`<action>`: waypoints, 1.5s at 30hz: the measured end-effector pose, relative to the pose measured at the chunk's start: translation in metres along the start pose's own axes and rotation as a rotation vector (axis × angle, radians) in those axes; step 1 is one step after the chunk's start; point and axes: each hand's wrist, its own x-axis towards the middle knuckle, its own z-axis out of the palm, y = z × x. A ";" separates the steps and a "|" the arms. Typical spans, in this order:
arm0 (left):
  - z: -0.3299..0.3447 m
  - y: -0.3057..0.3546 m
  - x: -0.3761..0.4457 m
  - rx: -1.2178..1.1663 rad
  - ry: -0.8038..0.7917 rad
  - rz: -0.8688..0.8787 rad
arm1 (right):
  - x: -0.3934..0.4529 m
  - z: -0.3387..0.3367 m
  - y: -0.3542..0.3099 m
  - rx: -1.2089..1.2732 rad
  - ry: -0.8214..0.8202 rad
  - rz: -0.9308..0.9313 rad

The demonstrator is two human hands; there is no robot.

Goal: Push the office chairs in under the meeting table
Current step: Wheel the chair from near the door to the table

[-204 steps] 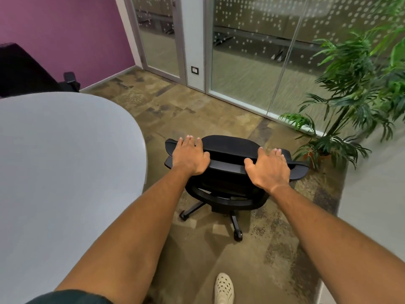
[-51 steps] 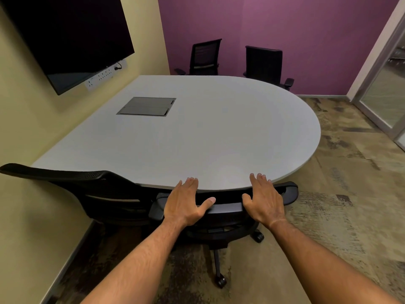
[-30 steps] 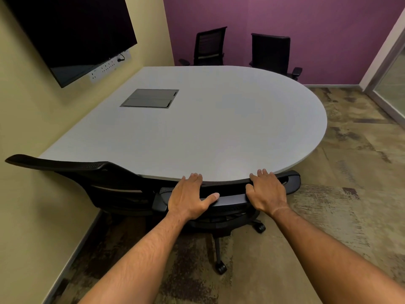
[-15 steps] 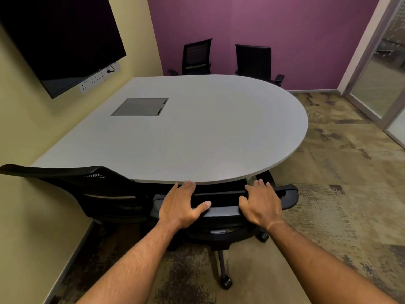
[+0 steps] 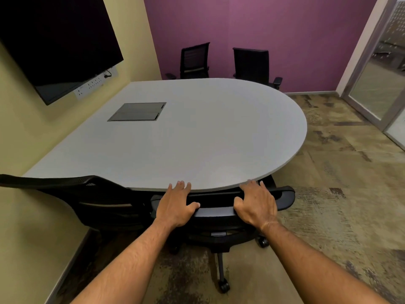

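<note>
Two hands on black chair [image 5: 219,212], top of its back. Left hand [image 5: 175,208] and right hand [image 5: 257,207] both curl over it, each grip closed on back rail. Chair far out on floor few seconds ago; now seat hidden under bench [image 5: 197,139], back near edge. Little gap opened since last second. Looks nearly done. Second chair [image 5: 76,198] just beside it, left.

Chair seat [image 5: 219,229] hidden under table [image 5: 197,139]; TV [image 5: 54,40] cropped.
</note>
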 end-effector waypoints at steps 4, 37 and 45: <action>-0.001 0.003 0.015 -0.032 -0.020 -0.016 | 0.014 -0.002 0.001 0.004 0.010 0.021; 0.004 -0.010 0.072 -0.092 0.048 -0.008 | 0.075 0.010 0.013 -0.112 -0.029 -0.051; 0.011 -0.008 0.071 0.069 0.049 0.068 | 0.082 0.018 0.023 -0.224 -0.057 -0.065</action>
